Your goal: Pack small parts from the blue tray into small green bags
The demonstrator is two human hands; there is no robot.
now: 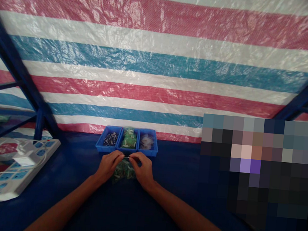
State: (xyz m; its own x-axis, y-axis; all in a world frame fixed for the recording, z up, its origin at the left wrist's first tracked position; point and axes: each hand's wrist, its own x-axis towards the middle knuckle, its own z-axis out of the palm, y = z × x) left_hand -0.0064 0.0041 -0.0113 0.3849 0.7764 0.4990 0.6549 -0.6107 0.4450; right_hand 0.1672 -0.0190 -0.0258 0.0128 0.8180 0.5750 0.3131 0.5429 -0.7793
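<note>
My left hand [110, 164] and my right hand [144, 169] meet in front of the blue bins. Fingertips of both are pinched on a small, thin, pale piece [126, 157], too small to name. Below and between the hands lies a heap of clear-green plastic packets [124, 170] with small slim items inside. Just beyond stand three joined blue bins: the left bin [105, 149] has thin dark and silvery metal pieces [110, 139], the middle bin [128, 150] green packets [129, 139], and the right bin [147, 153] translucent plastic pieces [146, 142].
A white power strip [27, 169] with a plugged-in adapter and cables lies along the left of the dark blue table [76, 166]. Blue metal frame bars [20, 68] slope at both sides. A striped plastic sheet [158, 65] hangs behind. The right side is pixelated.
</note>
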